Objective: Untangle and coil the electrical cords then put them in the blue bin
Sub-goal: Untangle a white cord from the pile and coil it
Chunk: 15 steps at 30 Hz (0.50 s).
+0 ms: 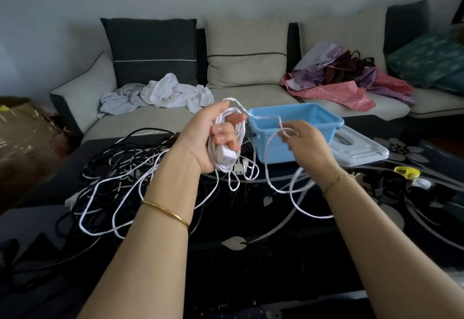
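Observation:
My left hand (213, 138) is raised above the table and grips a partly wound coil of white cord (227, 140) with a white plug block at its lower end. From the coil the white cord runs right to my right hand (305, 143), which pinches the loose strand in front of the blue bin (319, 120). The slack hangs in a loop (281, 188) down to the table. A tangle of black and white cords (120, 175) lies on the table at the left. The blue bin stands open just behind my hands.
The dark glass table (251, 256) has a flower pattern. The bin's pale lid (361, 150) lies right of the bin, with a yellow and white object (409, 173) further right. Behind is a sofa (251, 92) with cushions and heaps of clothes. A cardboard box (22, 138) stands at far left.

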### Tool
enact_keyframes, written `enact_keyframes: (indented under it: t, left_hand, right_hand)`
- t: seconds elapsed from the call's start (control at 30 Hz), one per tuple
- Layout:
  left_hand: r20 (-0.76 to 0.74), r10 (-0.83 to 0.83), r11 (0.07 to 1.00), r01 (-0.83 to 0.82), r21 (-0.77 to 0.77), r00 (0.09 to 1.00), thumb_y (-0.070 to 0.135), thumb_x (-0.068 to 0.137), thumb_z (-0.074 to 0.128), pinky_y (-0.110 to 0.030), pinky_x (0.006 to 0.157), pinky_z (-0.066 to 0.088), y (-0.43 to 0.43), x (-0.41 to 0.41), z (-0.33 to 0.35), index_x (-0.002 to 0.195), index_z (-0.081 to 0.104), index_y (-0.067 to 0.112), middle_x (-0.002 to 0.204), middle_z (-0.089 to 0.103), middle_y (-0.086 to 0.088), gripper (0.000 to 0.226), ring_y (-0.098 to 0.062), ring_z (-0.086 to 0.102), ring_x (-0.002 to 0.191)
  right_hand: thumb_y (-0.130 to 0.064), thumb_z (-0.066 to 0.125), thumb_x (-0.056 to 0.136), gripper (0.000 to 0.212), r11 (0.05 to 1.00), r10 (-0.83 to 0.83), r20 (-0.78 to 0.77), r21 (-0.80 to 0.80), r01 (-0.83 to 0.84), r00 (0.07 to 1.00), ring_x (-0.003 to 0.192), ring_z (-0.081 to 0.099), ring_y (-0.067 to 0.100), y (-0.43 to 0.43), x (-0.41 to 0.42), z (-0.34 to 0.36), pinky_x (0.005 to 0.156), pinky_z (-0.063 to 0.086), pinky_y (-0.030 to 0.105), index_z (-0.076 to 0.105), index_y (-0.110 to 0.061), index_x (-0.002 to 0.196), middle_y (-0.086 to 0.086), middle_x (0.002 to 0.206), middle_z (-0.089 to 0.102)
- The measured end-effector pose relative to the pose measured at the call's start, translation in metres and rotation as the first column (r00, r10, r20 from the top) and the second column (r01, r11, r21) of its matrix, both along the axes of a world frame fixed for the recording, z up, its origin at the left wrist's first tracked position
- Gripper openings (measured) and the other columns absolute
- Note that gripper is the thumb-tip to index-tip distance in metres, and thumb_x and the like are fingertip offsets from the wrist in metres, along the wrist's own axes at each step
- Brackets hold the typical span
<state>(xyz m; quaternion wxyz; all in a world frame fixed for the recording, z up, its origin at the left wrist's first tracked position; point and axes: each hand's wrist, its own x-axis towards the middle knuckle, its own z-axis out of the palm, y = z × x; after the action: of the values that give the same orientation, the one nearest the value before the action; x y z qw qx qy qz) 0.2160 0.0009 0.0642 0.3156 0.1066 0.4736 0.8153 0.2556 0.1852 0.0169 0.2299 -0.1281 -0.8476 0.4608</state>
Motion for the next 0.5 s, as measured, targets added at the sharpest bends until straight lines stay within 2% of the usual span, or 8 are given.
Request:
enact_keyframes:
  t: [0.07,0.13,0.2,0.27,0.33,0.4,0.43,0.5]
  left_hand:
    - [-0.003,-0.022,0.999,0.022,-0.048,1.0,0.034,0.095,0.047,-0.014,0.037,0.038,0.005,0.002,0.0,0.057,0.065,0.006,0.034,0.026,0.011,0.05,-0.002,0.026,0.028]
    - [-0.009,-0.04,0.994,0.039,-0.105,0.999,0.034,0.095,0.046,-0.015,0.036,0.037,0.006,0.003,0.0,0.055,0.064,0.007,0.033,0.025,0.011,0.052,-0.003,0.025,0.027]
    - [-0.019,-0.057,0.983,0.053,-0.175,0.998,0.035,0.095,0.046,-0.015,0.036,0.037,0.006,0.003,-0.001,0.058,0.064,0.006,0.033,0.026,0.01,0.05,-0.003,0.025,0.027]
    - [-0.034,-0.082,0.964,0.071,-0.256,0.996,0.035,0.095,0.046,-0.014,0.036,0.038,0.006,0.003,-0.001,0.061,0.062,0.006,0.032,0.025,0.01,0.048,-0.003,0.024,0.026]
    - [-0.046,-0.125,0.945,0.105,-0.309,0.991,0.035,0.096,0.044,-0.014,0.036,0.037,0.01,0.005,-0.002,0.06,0.06,0.007,0.032,0.023,0.01,0.049,-0.003,0.022,0.025]
    - [-0.054,-0.172,0.939,0.147,-0.312,0.984,0.035,0.096,0.042,-0.013,0.036,0.035,0.012,0.007,-0.001,0.061,0.057,0.007,0.031,0.022,0.01,0.047,-0.003,0.021,0.025]
    - [-0.055,-0.197,0.941,0.173,-0.291,0.979,0.034,0.096,0.041,-0.013,0.036,0.035,0.013,0.008,0.0,0.064,0.055,0.008,0.03,0.022,0.01,0.044,-0.003,0.021,0.024]
    - [-0.031,-0.235,0.955,0.225,-0.19,0.971,0.033,0.091,0.043,-0.012,0.036,0.034,0.011,0.008,0.001,0.068,0.053,0.008,0.029,0.024,0.011,0.036,-0.003,0.023,0.023]
  right_hand:
    - [0.012,0.034,0.079,0.057,0.99,-0.088,-0.161,-0.12,0.069,0.983,0.104,0.051,0.013,-0.018,0.003,0.006,0.083,0.042,0.023,0.054,-0.014,0.126,-0.001,0.118,0.055]
    - [0.009,0.038,0.077,0.063,0.964,-0.253,-0.248,-0.15,0.221,0.935,0.121,0.044,0.015,-0.024,0.006,0.009,0.099,0.039,0.03,0.043,-0.015,0.135,0.0,0.135,0.045]
    - [0.0,0.047,0.077,0.066,0.938,-0.348,-0.287,-0.108,0.33,0.893,0.129,0.036,0.018,-0.025,0.01,0.015,0.106,0.034,0.036,0.035,-0.015,0.14,0.0,0.143,0.037]
    - [-0.005,0.051,0.075,0.067,0.934,-0.336,-0.354,-0.009,0.356,0.873,0.131,0.034,0.019,-0.024,0.016,0.022,0.107,0.031,0.037,0.037,-0.016,0.14,0.0,0.144,0.038]
    - [-0.005,0.053,0.077,0.064,0.965,-0.174,-0.383,0.118,0.235,0.907,0.131,0.036,0.016,-0.025,0.017,0.026,0.109,0.03,0.033,0.041,-0.018,0.138,-0.002,0.141,0.043]
    - [-0.002,0.055,0.078,0.06,0.985,0.063,-0.296,0.169,-0.013,0.953,0.126,0.043,0.013,-0.028,0.013,0.023,0.107,0.033,0.029,0.047,-0.018,0.135,-0.002,0.132,0.053]
    - [0.0,0.056,0.079,0.054,0.983,0.163,-0.239,0.122,-0.137,0.957,0.118,0.051,0.011,-0.03,0.01,0.02,0.103,0.038,0.027,0.052,-0.018,0.129,-0.002,0.123,0.059]
    - [0.003,0.055,0.084,0.031,0.946,0.298,-0.194,-0.072,-0.317,0.934,0.089,0.061,0.002,-0.034,0.008,0.016,0.084,0.047,0.017,0.062,-0.015,0.108,-0.003,0.095,0.066]
